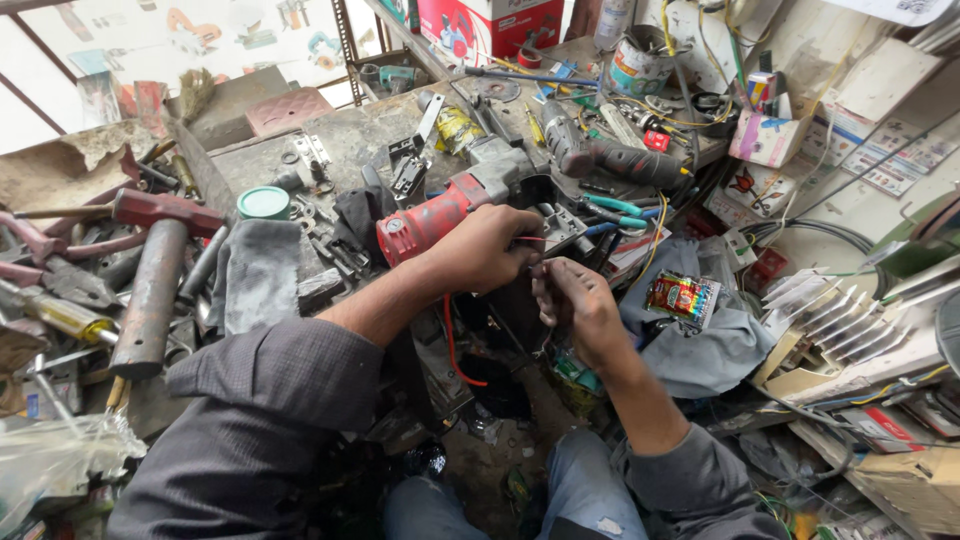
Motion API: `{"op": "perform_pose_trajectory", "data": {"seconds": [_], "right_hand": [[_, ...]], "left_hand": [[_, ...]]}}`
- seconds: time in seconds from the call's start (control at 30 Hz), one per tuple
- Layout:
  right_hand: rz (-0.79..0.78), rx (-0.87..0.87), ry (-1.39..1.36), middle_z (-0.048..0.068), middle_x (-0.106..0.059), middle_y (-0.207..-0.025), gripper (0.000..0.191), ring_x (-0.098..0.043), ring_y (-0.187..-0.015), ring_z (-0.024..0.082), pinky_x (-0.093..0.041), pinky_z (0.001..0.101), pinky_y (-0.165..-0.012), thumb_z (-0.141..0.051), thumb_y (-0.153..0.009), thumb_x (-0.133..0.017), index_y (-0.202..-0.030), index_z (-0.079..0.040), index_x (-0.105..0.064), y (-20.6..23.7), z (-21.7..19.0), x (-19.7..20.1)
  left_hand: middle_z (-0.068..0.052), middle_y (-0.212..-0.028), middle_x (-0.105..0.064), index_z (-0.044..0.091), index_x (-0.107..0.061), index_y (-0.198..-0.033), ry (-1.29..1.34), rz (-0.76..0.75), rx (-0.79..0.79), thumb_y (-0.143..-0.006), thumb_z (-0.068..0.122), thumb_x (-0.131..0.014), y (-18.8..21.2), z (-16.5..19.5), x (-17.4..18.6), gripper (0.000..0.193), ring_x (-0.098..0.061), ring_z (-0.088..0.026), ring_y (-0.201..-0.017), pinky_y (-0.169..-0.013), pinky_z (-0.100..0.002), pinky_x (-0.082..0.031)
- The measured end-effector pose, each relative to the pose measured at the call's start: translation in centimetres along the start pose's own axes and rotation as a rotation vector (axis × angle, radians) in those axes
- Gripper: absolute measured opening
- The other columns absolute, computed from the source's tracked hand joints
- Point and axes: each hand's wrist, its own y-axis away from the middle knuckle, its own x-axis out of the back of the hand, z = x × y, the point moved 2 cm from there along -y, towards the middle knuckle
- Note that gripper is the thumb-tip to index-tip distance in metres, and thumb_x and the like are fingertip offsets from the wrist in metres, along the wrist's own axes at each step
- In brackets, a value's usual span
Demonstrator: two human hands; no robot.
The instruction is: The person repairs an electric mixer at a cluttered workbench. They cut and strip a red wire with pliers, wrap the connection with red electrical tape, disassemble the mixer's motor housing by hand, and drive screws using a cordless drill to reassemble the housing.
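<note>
Head view: left hand (490, 245) wrapped over the rear of a red-and-grey power tool (455, 205) lying at the front edge of the cluttered worktop (350, 135), thin red wire (530, 239) at the fingertips. Right hand (578, 305) just beside, fingers pinched narrow near that wire; actual grip impossible to tell. Grey rag (262, 272) and big hammer (150, 280) off to the left.

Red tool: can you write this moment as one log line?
left hand: on red tool | right hand: fingers pinching thin wire | place: cluttered bench | hammer left

Grey long-sleeved shirt with sleeves pushed up the forearms, faded blue jeans, 2 grimy bare hands.
</note>
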Motion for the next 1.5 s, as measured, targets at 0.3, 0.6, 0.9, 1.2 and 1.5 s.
{"op": "perform_pose_trajectory", "data": {"seconds": [0.3,0.6,0.9,1.2,1.5], "right_hand": [[0.22,0.679,0.999,0.004,-0.065,-0.092,0.013,-0.062,-0.079,0.016,-0.049,0.0274,-0.068,-0.017,-0.108,-0.064,-0.106,-0.005,-0.067,0.8,-1.1,-0.9],[-0.09,0.008,-0.058,0.003,-0.062,-0.087,0.025,-0.056,-0.07,0.008,-0.045,0.0225,-0.057,-0.018,-0.108,-0.067,-0.12,0.004,-0.062,-0.9,0.3,1.3],[0.222,0.495,0.81,0.002,-0.066,-0.083,0.01,-0.061,-0.072,0.011,-0.049,0.0263,-0.062,-0.012,-0.102,-0.068,-0.103,-0.003,-0.07,0.0,-1.3,-0.7],[-0.01,-0.017,0.045,0.006,-0.067,-0.09,0.016,-0.063,-0.074,0.014,-0.051,0.0272,-0.064,-0.009,-0.099,-0.07,-0.114,-0.003,-0.068,-1.0,-0.5,1.4],[0.21,1.027,1.259,0.011,-0.069,-0.097,0.01,-0.069,-0.085,0.026,-0.055,0.0355,-0.073,-0.008,-0.099,-0.072,-0.107,-0.005,-0.068,0.1,-3.8,-2.0]], "left_hand": [[-0.02,-0.09,-0.073,0.002,-0.07,-0.097,-0.006,-0.027,-0.021,-0.08,0.008,-0.072,-0.1,0.0,-0.1,0.019,-0.07,-0.039,-0.093,-0.078,-0.046,-0.054],[-0.019,-0.091,-0.074,0.001,-0.068,-0.101,0.023,-0.01,-0.006,-0.081,0.007,-0.07,-0.1,0.1,0.2,0.021,-0.072,-0.038,-0.094,-0.078,-0.044,-0.055],[-0.019,-0.089,-0.074,0.002,-0.07,-0.1,0.057,0.005,0.056,-0.081,0.008,-0.071,-0.3,-0.5,-0.3,0.02,-0.074,-0.036,-0.09,-0.077,-0.043,-0.055],[-0.019,-0.091,-0.074,0.002,-0.071,-0.102,0.035,0.055,0.043,-0.082,0.01,-0.072,-0.5,-1.0,-0.5,0.022,-0.073,-0.035,-0.091,-0.078,-0.042,-0.055],[-0.019,-0.094,-0.075,0.003,-0.072,-0.107,0.073,0.034,0.07,-0.082,0.012,-0.072,-0.3,-1.1,-0.5,0.026,-0.074,-0.035,-0.094,-0.08,-0.042,-0.056]]}}
